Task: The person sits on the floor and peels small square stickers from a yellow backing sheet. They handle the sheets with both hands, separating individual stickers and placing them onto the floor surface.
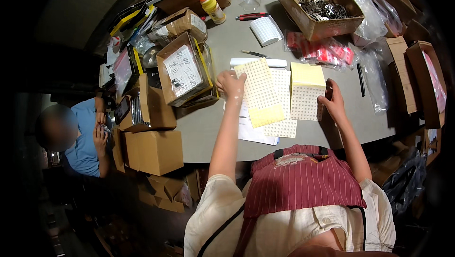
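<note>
My left hand (231,85) is closed on the left edge of a pale yellow sticker sheet (260,91) with rows of small printed marks. That sheet lies tilted over a white sticker sheet (280,129) and some white papers (253,131). On the right, a second yellow-topped sticker sheet (307,98) bends across its upper part. My right hand (334,100) grips its right edge, thumb in front and fingers partly behind. Beyond the sheets lie a white paper roll (279,63) and a thin dark pen (254,54).
A curled label sheet (266,31), red cutter (252,16) and yellow bottle (212,8) stand farther back. Red-and-white packets (320,50) lie below a carton of metal parts (322,10). A black marker (360,80) is at right. Cartons (154,152) crowd the left, beside another person (85,138).
</note>
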`<control>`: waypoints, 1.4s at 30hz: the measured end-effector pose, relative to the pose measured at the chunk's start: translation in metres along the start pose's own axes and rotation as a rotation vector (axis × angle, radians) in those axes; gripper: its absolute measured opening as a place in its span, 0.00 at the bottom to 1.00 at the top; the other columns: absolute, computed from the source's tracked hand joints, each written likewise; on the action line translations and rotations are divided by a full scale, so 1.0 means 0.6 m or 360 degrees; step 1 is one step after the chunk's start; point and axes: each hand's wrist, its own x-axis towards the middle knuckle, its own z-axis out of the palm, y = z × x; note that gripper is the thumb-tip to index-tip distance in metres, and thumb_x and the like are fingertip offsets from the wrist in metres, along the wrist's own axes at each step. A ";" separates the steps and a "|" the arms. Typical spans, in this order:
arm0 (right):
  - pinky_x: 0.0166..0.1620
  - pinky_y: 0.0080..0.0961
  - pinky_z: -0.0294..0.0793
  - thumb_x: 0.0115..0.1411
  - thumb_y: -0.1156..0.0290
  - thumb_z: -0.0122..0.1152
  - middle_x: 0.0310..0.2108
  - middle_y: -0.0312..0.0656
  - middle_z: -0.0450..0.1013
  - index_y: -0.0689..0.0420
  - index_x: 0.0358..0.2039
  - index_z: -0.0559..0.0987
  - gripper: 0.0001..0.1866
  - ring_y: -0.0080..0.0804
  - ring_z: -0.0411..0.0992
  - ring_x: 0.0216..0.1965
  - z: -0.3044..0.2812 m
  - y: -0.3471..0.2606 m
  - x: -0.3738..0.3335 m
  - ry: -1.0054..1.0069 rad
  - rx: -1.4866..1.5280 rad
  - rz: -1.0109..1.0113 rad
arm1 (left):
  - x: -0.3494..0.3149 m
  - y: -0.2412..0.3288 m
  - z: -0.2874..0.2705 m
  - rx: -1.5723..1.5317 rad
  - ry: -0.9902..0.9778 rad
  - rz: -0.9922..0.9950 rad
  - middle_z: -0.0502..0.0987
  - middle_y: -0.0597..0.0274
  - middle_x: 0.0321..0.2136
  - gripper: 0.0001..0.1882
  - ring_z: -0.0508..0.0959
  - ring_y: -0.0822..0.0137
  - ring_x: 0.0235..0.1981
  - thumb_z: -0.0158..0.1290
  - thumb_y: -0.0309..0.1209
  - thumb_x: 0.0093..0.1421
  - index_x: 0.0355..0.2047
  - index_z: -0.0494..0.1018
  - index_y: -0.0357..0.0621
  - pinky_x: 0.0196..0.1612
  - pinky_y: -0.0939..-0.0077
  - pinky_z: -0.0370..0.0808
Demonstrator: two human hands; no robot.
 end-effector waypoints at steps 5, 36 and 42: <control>0.65 0.43 0.63 0.52 0.76 0.64 0.64 0.57 0.60 0.64 0.63 0.63 0.37 0.56 0.61 0.63 -0.005 -0.034 0.009 0.0145 -0.0494 -0.0466 | -0.001 -0.019 -0.014 -0.1158 -0.0117 -0.0058 0.79 0.58 0.35 0.13 0.78 0.71 0.33 0.58 0.29 0.62 0.43 0.72 0.33 0.39 0.79 0.74; 0.64 0.47 0.61 0.49 0.74 0.69 0.40 0.36 0.75 0.54 0.38 0.78 0.14 0.36 0.72 0.48 0.004 -0.372 -0.023 0.0352 -0.0441 -0.1689 | -0.239 0.219 -0.242 -0.1778 -0.1204 0.0022 0.80 0.57 0.46 0.17 0.80 0.69 0.45 0.55 0.29 0.67 0.52 0.75 0.30 0.50 0.73 0.76; 0.65 0.47 0.60 0.52 0.72 0.71 0.37 0.35 0.77 0.55 0.36 0.80 0.11 0.34 0.74 0.47 -0.005 -0.370 -0.025 0.0314 -0.0408 -0.1745 | -0.244 0.220 -0.241 -0.1704 -0.1169 0.0168 0.80 0.59 0.47 0.16 0.78 0.72 0.46 0.54 0.29 0.68 0.52 0.76 0.31 0.51 0.74 0.74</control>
